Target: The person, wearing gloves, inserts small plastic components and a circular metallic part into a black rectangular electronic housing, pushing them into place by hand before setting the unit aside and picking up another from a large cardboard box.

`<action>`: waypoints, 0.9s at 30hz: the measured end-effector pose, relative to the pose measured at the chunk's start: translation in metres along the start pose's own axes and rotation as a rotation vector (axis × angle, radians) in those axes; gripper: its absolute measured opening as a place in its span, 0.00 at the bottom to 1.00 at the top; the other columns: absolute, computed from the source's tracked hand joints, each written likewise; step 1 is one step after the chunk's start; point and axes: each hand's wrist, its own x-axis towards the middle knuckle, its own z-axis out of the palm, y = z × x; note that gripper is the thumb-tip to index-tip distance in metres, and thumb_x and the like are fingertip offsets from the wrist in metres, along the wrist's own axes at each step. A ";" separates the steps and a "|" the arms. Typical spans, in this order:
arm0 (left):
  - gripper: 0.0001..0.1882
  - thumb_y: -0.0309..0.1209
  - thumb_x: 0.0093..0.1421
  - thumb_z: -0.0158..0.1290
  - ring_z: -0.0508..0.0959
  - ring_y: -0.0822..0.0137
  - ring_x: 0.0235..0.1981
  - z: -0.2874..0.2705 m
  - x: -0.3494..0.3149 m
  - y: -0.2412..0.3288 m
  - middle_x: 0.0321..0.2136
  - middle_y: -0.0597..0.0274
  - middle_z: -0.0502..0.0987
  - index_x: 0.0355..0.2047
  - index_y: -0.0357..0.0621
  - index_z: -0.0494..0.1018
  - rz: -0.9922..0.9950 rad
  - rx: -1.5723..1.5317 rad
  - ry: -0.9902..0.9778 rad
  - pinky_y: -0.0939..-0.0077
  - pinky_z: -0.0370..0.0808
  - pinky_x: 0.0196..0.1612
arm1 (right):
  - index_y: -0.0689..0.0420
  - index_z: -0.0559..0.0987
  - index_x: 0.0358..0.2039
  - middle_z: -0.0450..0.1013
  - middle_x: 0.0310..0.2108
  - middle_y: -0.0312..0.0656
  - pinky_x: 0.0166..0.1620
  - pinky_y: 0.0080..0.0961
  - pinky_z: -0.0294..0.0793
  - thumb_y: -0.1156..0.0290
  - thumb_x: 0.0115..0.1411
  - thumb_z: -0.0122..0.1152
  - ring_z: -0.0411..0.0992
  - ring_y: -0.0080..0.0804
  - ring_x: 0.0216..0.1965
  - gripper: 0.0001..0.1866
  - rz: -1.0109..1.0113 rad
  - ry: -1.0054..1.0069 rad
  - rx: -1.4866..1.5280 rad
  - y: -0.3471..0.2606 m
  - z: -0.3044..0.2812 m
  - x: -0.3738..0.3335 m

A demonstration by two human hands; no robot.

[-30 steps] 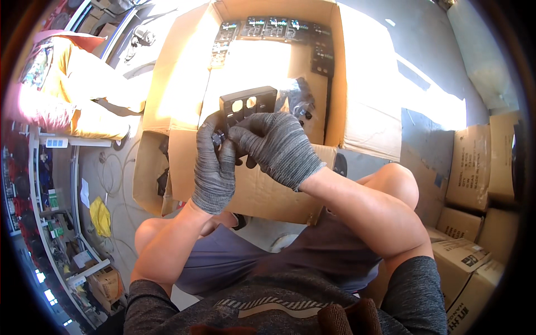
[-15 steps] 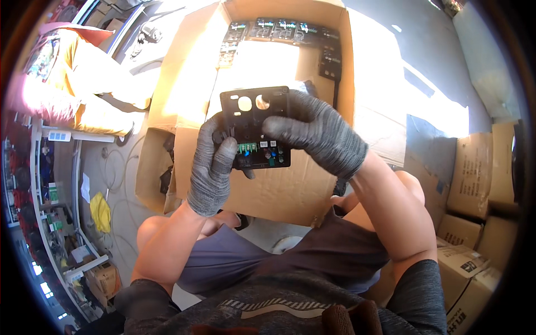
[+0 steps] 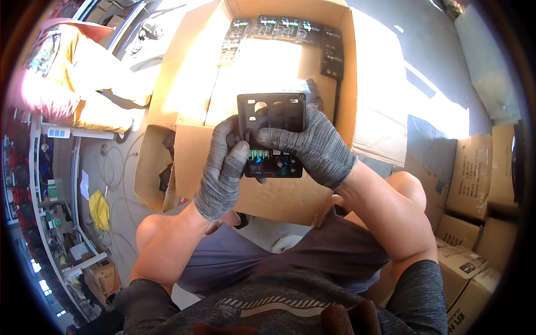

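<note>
Both my gloved hands hold a black plastic housing (image 3: 274, 167) upright over the front of a large open cardboard box (image 3: 347, 84). It is a flat rectangle with round and small rectangular cut-outs near its top. Low on it are a green terminal block (image 3: 259, 154) and small circuit parts. My left hand (image 3: 219, 178) grips the left edge, its thumb beside the terminal block. From the right side my right hand (image 3: 321, 148) holds the housing, thumb lying across its middle. The fingers behind the housing are mostly hidden.
Several black units (image 3: 288, 28) line the back and right of the box. A smaller carton (image 3: 149, 176) with dark parts stands at its left. Stacked cartons (image 3: 468, 176) fill the right side. Orange cloth (image 3: 92, 114), a yellow cloth (image 3: 99, 211) and shelving (image 3: 42, 195) are at left.
The housing and both hands have shifted a little right and nearer to me. The housing has turned more upright, and my right thumb has slid lower across it.
</note>
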 end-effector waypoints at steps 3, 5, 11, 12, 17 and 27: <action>0.30 0.40 0.71 0.45 0.79 0.65 0.42 -0.001 0.001 0.001 0.51 0.52 0.72 0.66 0.38 0.52 -0.065 -0.133 0.000 0.72 0.82 0.31 | 0.61 0.80 0.47 0.80 0.39 0.42 0.46 0.25 0.79 0.67 0.55 0.74 0.78 0.26 0.39 0.21 0.019 -0.036 -0.087 -0.007 0.000 -0.001; 0.28 0.40 0.71 0.46 0.77 0.67 0.45 -0.005 0.001 -0.002 0.50 0.55 0.72 0.64 0.38 0.55 -0.095 -0.093 -0.039 0.74 0.81 0.38 | 0.61 0.80 0.47 0.80 0.39 0.41 0.46 0.25 0.79 0.67 0.56 0.73 0.78 0.26 0.39 0.20 0.017 -0.035 -0.123 -0.007 0.001 -0.003; 0.24 0.36 0.71 0.47 0.75 0.69 0.47 -0.009 0.002 -0.011 0.49 0.57 0.74 0.62 0.39 0.59 0.069 0.166 -0.019 0.70 0.72 0.53 | 0.61 0.80 0.47 0.81 0.38 0.43 0.46 0.25 0.79 0.65 0.57 0.72 0.78 0.25 0.39 0.20 0.008 -0.060 -0.159 -0.006 0.000 -0.005; 0.24 0.36 0.71 0.47 0.75 0.69 0.47 -0.009 0.002 -0.010 0.49 0.57 0.74 0.62 0.39 0.59 0.070 0.167 -0.018 0.70 0.72 0.53 | 0.61 0.80 0.47 0.81 0.38 0.43 0.46 0.26 0.78 0.64 0.57 0.72 0.78 0.25 0.39 0.21 0.007 -0.063 -0.178 -0.005 -0.001 -0.006; 0.19 0.34 0.71 0.45 0.78 0.60 0.45 -0.013 0.002 0.004 0.43 0.50 0.76 0.58 0.38 0.63 0.101 0.653 -0.035 0.66 0.74 0.50 | 0.62 0.80 0.47 0.81 0.38 0.43 0.46 0.27 0.77 0.65 0.58 0.70 0.77 0.26 0.39 0.20 -0.055 -0.069 -0.264 -0.007 -0.001 -0.010; 0.16 0.34 0.71 0.43 0.77 0.63 0.41 -0.012 0.003 -0.006 0.40 0.53 0.76 0.54 0.38 0.66 0.179 0.517 0.029 0.67 0.74 0.47 | 0.62 0.73 0.55 0.77 0.44 0.43 0.52 0.28 0.75 0.71 0.60 0.67 0.74 0.27 0.46 0.24 -0.061 -0.050 -0.162 0.001 0.001 -0.017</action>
